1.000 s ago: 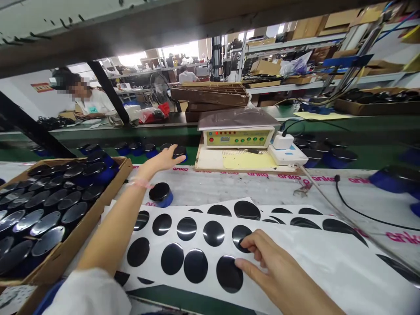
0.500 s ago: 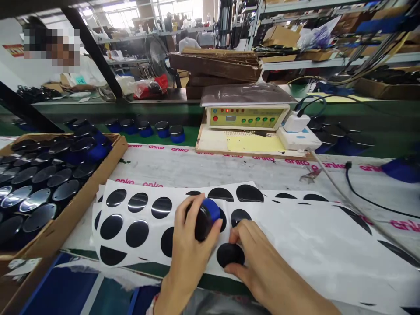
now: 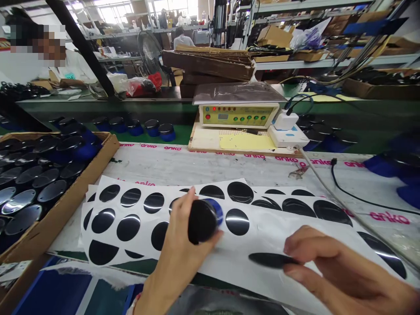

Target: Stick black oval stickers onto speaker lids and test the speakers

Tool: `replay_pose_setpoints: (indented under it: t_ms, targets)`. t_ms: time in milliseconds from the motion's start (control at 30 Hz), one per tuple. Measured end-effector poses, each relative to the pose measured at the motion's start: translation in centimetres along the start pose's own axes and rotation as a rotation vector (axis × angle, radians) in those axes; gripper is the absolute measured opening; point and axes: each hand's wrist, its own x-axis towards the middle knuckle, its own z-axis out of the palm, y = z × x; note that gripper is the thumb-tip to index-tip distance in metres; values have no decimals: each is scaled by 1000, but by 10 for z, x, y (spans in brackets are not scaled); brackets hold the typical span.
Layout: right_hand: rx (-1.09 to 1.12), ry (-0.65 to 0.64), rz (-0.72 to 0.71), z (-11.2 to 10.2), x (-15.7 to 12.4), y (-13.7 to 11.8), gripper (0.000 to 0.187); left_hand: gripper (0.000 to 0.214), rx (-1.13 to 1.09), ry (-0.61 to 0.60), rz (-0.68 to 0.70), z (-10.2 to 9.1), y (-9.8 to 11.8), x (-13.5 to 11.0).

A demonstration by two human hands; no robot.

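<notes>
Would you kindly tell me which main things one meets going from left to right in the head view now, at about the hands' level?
Cardboard box, left hand holding a blue-and-black piece, thin black disc, right hand pinching that disc.

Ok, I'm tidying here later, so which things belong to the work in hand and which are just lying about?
Work in hand:
- blue-and-black round piece, in the left hand
- black disc, in the right hand
- white sheet beneath, bearing more discs
- probably the cardboard box of similar pieces

Apparently just lying about:
- black cable
- red-and-clear plastic bag
- stacked brown cardboard
</notes>
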Motion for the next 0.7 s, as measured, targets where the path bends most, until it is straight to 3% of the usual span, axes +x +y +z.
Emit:
replay_pose_setpoints:
  t_ms: [67,233,400,500,700]
  targets:
    - [138,87,98,-5,4,1,28,105,-88,-115,-2,6,7,-4]
    - [366,27,185,17,22,14,31,104,-127,-338,50,29,6,-7]
    - [419,-58,247,39,27,18,31,104,-125,-373,5,31,3,-7]
    - [396,-113,221,43,27,19,30,102,-130,-371,2,29,4,-8]
    - [301,-101,179,44,28,19,29,95,-136,-361,36,31,3,-7]
